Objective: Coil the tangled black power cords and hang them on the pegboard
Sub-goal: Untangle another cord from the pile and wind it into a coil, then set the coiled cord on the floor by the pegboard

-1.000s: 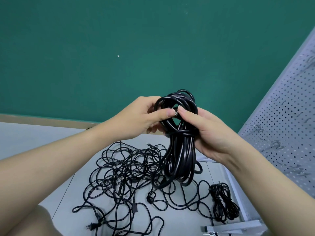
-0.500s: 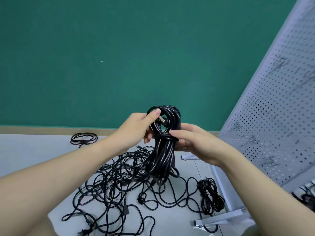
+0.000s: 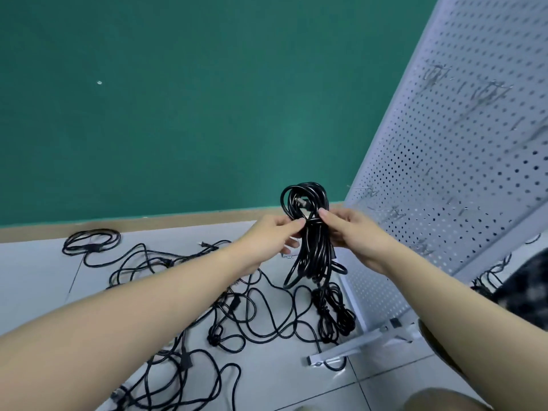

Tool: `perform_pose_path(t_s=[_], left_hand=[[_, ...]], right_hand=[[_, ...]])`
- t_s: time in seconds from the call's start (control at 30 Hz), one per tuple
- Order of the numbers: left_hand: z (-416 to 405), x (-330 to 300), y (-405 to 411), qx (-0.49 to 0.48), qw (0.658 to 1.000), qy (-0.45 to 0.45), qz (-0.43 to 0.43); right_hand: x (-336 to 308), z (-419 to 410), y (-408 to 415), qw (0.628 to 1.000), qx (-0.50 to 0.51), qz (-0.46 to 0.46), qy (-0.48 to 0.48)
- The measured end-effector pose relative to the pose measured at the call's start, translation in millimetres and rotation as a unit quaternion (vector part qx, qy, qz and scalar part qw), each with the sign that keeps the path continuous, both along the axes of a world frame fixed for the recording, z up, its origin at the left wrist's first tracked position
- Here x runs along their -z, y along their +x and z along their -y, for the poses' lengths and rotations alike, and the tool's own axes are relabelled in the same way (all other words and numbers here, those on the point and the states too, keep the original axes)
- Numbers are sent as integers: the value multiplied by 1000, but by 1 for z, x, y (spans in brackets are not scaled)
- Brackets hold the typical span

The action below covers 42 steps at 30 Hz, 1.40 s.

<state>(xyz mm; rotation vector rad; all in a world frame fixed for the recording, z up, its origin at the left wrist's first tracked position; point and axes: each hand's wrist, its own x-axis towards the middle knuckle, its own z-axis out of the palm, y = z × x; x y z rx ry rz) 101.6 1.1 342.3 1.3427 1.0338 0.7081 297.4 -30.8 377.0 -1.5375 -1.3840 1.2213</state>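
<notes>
A coiled black power cord [image 3: 311, 250] hangs upright between my hands, wrapped at its neck, with a plug tucked in its top loop. My left hand [image 3: 271, 235] pinches the wrap from the left. From the right, my right hand [image 3: 350, 232] grips the same neck, its thumb on top. The white pegboard [image 3: 462, 161] leans just right of the coil, with metal hooks [image 3: 394, 215] close to my right hand. Tangled black cords [image 3: 237, 307] lie on the floor below. A small tied coil [image 3: 335, 315] lies by the pegboard's foot.
Another loose coil [image 3: 92, 244] lies far left by the green wall [image 3: 207, 99]. The pegboard's metal foot [image 3: 355, 345] juts onto the tiled floor. A dark patterned object [image 3: 525, 289] sits behind the board at the right. My knees show at the bottom right.
The view has swung right and up, bringing more pegboard into sight. Both hands have carried the coil closer to the pegboard's hooks; the grip at the neck is unchanged.
</notes>
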Motion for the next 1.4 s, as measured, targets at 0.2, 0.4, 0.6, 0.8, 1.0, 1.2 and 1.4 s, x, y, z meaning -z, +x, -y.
perform_pose_path(t_s=[0.2,0.4,0.6,0.8,1.0,1.2,1.4], left_hand=[[-17,87,49,-14,993,-111,29],[-20,168,98,-30,977,-206,32],[-25,240,142,-29,974,-224,1],[-38,308,172,-16,965,-262,11],[-44,335,181,76,964,-250,-42],[-53,332,170,130,962,-230,-67],[-82,327,88,118,972,-166,-114]], right_hand=[[79,-16,44,996,45,41,-59],[173,-23,86,987,90,62,-118],[257,-26,120,971,138,66,-186],[306,-36,138,961,165,112,-193],[332,-32,148,953,178,144,-198],[337,-35,148,941,200,141,-232],[314,-30,118,932,233,274,-50]])
